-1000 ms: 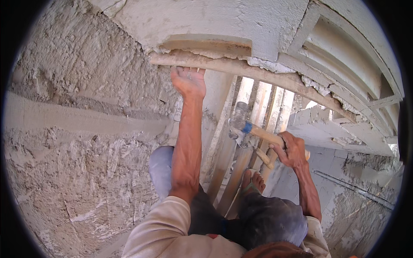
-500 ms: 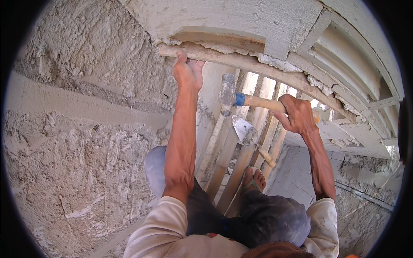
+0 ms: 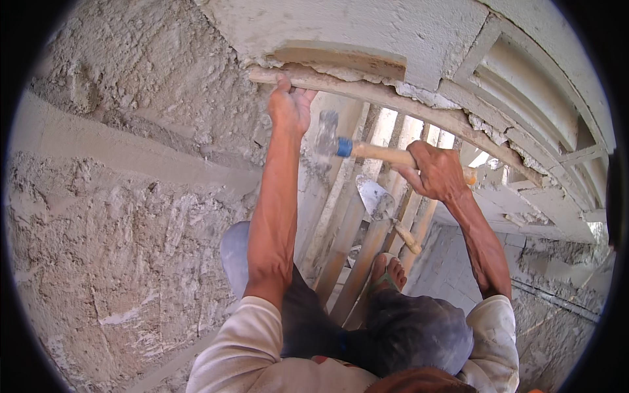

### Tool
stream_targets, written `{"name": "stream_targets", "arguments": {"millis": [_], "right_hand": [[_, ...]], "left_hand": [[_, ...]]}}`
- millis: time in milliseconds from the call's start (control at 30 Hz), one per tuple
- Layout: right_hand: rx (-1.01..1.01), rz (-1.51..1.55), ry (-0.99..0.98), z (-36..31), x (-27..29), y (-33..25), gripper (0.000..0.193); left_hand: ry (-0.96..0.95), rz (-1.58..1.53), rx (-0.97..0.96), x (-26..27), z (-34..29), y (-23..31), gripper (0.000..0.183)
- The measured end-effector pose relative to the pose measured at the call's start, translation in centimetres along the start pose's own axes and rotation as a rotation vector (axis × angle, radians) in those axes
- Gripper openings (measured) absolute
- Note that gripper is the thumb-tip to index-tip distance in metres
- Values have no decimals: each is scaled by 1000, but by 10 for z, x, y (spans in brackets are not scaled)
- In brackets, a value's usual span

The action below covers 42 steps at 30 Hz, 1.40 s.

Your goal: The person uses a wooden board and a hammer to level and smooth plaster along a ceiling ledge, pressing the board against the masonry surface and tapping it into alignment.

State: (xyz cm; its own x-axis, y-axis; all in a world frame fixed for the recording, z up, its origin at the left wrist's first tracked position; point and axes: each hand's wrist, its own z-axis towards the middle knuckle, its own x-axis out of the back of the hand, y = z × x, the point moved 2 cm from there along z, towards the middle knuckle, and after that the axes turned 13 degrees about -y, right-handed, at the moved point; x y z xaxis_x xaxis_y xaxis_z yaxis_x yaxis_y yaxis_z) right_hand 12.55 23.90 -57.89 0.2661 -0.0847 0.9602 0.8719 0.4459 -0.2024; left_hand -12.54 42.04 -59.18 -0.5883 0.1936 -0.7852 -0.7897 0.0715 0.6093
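Observation:
My right hand (image 3: 438, 171) is wrapped round the wooden handle of a hammer (image 3: 380, 153). Its grey metal head, slightly blurred, points left, and blue tape binds the handle just behind it. Farther up, my left hand (image 3: 289, 108) grips the left end of a long wooden strip (image 3: 367, 92), thumb on the near face and fingers partly hidden. The strip runs along the lower edge of the masonry, with rough mortar above it. Below the hammer, a trowel (image 3: 377, 198) with a mortar-smeared blade lies on the planks.
Rough plaster wall (image 3: 124, 242) fills the left side. Long planks (image 3: 357, 265) with gaps between them lie underfoot, where my sandalled foot (image 3: 388, 272) stands. A framed vent opening (image 3: 531, 92) is set in the masonry at upper right, and a grey block wall (image 3: 452, 262) is lower right.
The hammer has moved left with my right hand, bringing its head closer to my left forearm. My left hand and the strip's end have shifted slightly right.

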Motion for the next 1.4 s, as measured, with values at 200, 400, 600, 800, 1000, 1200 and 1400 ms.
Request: {"name": "stream_targets", "arguments": {"millis": [200, 400, 600, 800, 1000, 1200, 1400], "right_hand": [[-149, -69, -35, 10, -3, 18, 51], [-79, -39, -55, 14, -4, 4, 47], [-127, 52, -60, 14, -16, -5, 46], [-140, 155, -32, 5, -26, -19, 48], [-277, 297, -139, -9, -36, -30, 47], [-394, 430, -198, -37, -55, -50, 46], [-509, 567, -209, -75, -49, -50, 45]], "left_hand": [[-27, -3, 25, -4, 1, -3, 45], [-10, -13, 42, -2, 2, 7, 44], [-1, 15, 71, 4, 2, 7, 47], [-48, -296, -73, 39, 15, 31, 58], [-91, -684, -93, 40, 24, 7, 65], [-227, -521, -140, 51, 66, -8, 56], [-241, -311, -211, 52, 85, -13, 57]]}}
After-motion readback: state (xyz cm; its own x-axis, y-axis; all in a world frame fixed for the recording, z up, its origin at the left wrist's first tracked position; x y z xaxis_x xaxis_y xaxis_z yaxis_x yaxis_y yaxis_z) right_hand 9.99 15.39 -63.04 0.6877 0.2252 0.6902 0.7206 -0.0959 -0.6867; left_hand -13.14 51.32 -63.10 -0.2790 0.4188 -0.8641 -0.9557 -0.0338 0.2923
